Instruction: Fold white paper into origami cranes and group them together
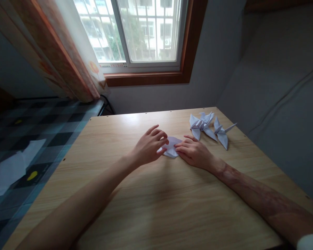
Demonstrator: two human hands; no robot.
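Note:
A small, partly folded piece of white paper lies flat on the wooden table. My left hand presses its left edge with curled fingertips. My right hand holds down its right side, fingers drawn together on the paper. Both hands meet over the paper, which is largely covered by them.
Folded white paper cranes sit at the table's far right. A checked bedcover with loose white sheets lies to the left. A window and curtain are behind; a grey wall is to the right.

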